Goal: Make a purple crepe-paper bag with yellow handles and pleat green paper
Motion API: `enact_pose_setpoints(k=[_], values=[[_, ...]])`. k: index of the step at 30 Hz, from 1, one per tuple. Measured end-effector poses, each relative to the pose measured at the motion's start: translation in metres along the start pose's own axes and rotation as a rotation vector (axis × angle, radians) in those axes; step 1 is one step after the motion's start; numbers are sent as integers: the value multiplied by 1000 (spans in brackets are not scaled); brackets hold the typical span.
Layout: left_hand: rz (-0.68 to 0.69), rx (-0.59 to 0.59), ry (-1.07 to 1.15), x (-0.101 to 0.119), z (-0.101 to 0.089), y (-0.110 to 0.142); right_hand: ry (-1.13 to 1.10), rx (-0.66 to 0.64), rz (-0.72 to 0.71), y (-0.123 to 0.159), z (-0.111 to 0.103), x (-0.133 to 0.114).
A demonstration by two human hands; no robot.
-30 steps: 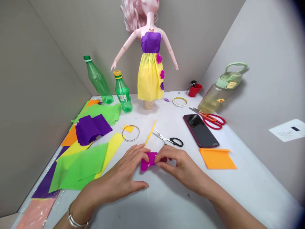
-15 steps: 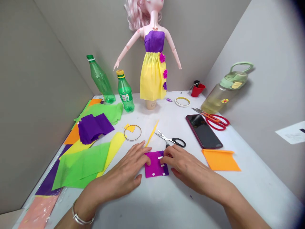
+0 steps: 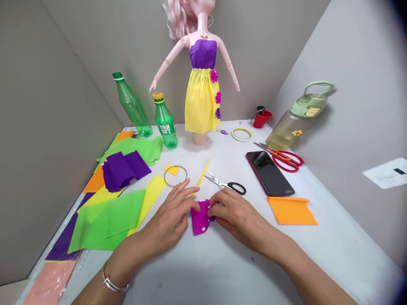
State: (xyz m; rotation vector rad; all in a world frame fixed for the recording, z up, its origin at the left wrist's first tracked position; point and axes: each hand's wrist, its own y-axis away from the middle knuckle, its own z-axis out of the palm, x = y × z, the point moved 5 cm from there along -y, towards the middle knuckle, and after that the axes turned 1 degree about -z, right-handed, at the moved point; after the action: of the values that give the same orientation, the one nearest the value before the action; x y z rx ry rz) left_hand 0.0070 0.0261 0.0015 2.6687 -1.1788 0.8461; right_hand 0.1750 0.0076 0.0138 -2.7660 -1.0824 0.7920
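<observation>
A small magenta crepe paper piece [image 3: 199,218] lies on the table between my hands, with small white tape bits on it and a purple strip at its right side. My left hand [image 3: 171,212] rests with fingers spread, its index fingertip on the paper's upper left. At the right edge, my right hand [image 3: 233,212] pinches the paper, which bends up there; its fingers partly hide the purple strip. Just beyond the hands lie black-handled scissors [image 3: 227,184], blades partly open, and a thin yellow paper strip [image 3: 202,176].
Green crepe paper [image 3: 108,220] and purple crepe paper [image 3: 125,169] lie left. A doll [image 3: 202,97] in a yellow skirt stands behind, beside green bottles [image 3: 165,125]. Rightward are a phone [image 3: 270,173], red-handled scissors [image 3: 288,161], orange paper [image 3: 291,211] and a water bottle [image 3: 292,120].
My right hand has moved left, carrying the paper's right edge inward, so the piece looks narrower and the purple strip is mostly hidden. My left hand stays at the left side.
</observation>
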Motion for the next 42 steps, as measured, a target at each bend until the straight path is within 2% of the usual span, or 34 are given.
enact_pose_setpoints(k=[6, 11, 13, 16, 20, 30, 32, 37, 42], values=[[-79, -30, 230, -3, -10, 4, -51, 179, 62, 1, -1, 10], [-132, -75, 260, -4, 0, 5, -115, 316, 116, 1, -4, 14], [-116, -13, 182, -6, 4, 2, -135, 319, 132, 1, -2, 15], [-100, 140, 87, -10, 4, -2, -159, 315, 173, 1, 0, 17], [-129, 258, 98, -17, 0, -5, -182, 324, 218, 0, 0, 21], [-299, 349, 353, -27, -6, -8, -268, 369, 291, -3, -4, 22], [-342, 328, 457, -29, -5, -8, -338, 366, 330, -4, -4, 23], [-455, 140, 865, -32, 8, -4, -698, 264, 527, -3, 3, 31], [-474, 75, 989, -31, 11, -3, -1025, 163, 594, -3, 10, 31]])
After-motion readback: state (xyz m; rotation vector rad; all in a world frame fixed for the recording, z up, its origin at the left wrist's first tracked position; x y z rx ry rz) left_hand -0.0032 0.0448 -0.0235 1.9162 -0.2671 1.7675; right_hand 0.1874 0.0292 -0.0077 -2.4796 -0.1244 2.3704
